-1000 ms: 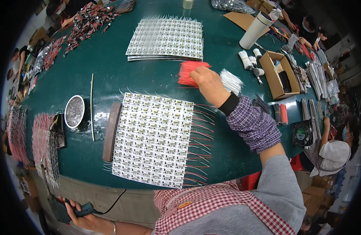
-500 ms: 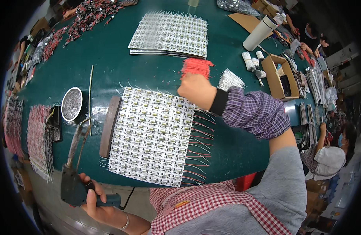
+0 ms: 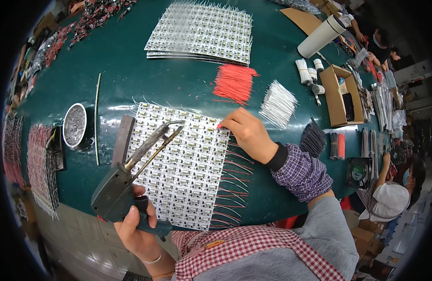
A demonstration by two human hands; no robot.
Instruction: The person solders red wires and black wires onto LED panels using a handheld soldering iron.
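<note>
My left hand (image 3: 140, 229) is wrapped round the grip of a dark green soldering gun (image 3: 113, 193). Its hot tip and thin feed tube reach over a white circuit board panel (image 3: 178, 175) dotted with small components. At the panel's far right corner my right hand (image 3: 248, 133) pinches a red wire (image 3: 220, 126), of which only a short end shows. Red and white wires (image 3: 234, 185) stick out along the panel's right edge. Beyond that hand lies a heap of red wires (image 3: 235, 84), with white wires (image 3: 278, 104) to its right.
A dark bar (image 3: 123, 140) lies along the panel's left edge. Farther left are a thin stick (image 3: 97, 119), a bowl (image 3: 85, 122) and wired panels (image 3: 41, 164). Stacked panels (image 3: 199, 35) lie at the back. A bottle (image 3: 321, 37), a carton (image 3: 332, 100) and dark wires (image 3: 313, 138) stand right.
My right hand has come back from the red heap to the panel's corner with a red wire. My left hand has moved the soldering gun right, over the panel. The view has shifted slightly.
</note>
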